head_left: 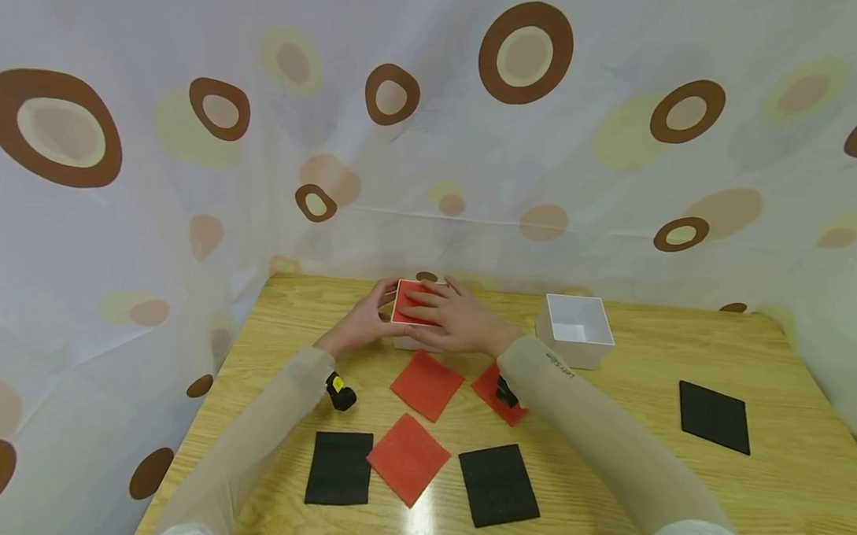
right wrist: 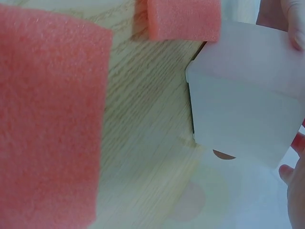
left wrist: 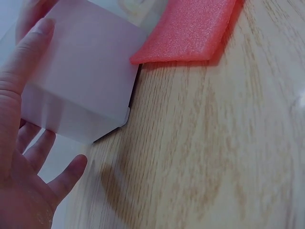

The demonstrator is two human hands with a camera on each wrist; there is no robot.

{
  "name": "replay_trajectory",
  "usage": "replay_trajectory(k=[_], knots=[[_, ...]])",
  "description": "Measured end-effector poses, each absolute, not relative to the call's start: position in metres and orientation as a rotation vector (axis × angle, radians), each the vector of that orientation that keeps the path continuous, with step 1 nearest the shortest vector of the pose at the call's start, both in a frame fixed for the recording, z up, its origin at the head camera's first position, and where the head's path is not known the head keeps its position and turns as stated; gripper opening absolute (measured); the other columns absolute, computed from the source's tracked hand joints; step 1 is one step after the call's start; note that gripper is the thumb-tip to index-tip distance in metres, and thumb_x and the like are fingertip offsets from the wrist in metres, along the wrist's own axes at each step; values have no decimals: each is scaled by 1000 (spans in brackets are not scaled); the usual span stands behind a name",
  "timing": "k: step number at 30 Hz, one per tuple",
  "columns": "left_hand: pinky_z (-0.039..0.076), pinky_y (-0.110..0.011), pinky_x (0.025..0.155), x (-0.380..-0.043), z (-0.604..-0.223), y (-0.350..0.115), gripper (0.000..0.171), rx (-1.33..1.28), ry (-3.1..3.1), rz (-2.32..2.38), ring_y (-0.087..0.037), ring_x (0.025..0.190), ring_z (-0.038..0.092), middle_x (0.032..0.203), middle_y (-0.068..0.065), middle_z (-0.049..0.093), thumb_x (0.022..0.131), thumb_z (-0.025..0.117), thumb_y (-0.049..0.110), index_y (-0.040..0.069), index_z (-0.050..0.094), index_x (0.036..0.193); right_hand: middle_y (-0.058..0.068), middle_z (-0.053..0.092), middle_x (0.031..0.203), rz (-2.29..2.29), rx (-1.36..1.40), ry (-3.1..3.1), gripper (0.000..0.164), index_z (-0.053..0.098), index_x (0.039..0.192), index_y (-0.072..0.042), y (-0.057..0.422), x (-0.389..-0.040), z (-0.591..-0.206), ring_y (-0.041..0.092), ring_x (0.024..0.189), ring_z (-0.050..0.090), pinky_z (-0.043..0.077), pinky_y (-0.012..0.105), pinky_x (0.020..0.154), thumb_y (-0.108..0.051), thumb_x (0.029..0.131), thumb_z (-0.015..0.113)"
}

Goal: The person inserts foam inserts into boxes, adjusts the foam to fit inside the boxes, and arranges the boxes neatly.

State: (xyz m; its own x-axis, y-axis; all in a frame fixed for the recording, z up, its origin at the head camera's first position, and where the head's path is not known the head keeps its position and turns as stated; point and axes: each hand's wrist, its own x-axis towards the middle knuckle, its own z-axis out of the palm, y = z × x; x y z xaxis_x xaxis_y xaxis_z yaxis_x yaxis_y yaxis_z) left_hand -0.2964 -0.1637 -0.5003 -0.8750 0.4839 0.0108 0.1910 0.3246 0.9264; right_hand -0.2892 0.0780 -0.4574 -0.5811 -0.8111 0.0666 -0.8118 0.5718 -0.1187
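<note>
As left hand grips box, right hand spread over red sheet, wood flanking its edges

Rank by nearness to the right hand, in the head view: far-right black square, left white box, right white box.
Nearest the right hand first:
1. Left white box, beneath it.
2. Right white box, to the hand's right.
3. Far-right black square, farthest right, lower in view.

White box: square, smooth-walled, standing upright by the back edge of the wooden table — nearer the back left corner than the back right. Red sheet: located within the box's top rim, thin white border visible around it — surface partly hidden.
</note>
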Motion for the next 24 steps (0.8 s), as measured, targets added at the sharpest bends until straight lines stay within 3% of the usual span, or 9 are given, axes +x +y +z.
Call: replay_trajectory(k=[7,11,15,18,24], knots=[[41,-55,114,-297,-499,-163,95,619,2321,1575,-33,154,32,168,-11,28,92,81,14,5,19,163,8,41,164,180,1419,-2811,56,53,154,-23,77,-290,-458,35,157,24,8,59,127,-53,108,46],[42,-53,114,-297,-500,-163,97,614,2324,1576,-32,154,32,168,-11,29,91,83,17,7,19,164,8,56,153,236,1440,-2690,48,64,145,-20,80,-291,-460,36,151,37,15,63,125,-46,107,53],[43,-52,113,-296,-500,-163,99,597,2323,1576,-30,154,32,168,-9,30,90,85,19,9,19,164,2,72,130,284,1441,-2550,34,77,127,-20,84,-292,-462,31,136,54,24,66,120,-39,105,60],[43,-52,114,-296,-500,-163,99,588,2323,1580,-30,154,32,168,-9,30,90,85,20,9,20,164,-1,75,122,306,1445,-2526,31,80,120,-21,85,-292,-461,29,129,60,26,67,119,-38,104,61],[42,-53,114,-295,-500,-163,100,582,2334,1569,-32,154,31,168,-11,29,91,84,22,7,18,164,-1,75,124,305,1437,-2589,33,79,122,-20,85,-290,-459,27,127,62,23,67,120,-39,105,59]])
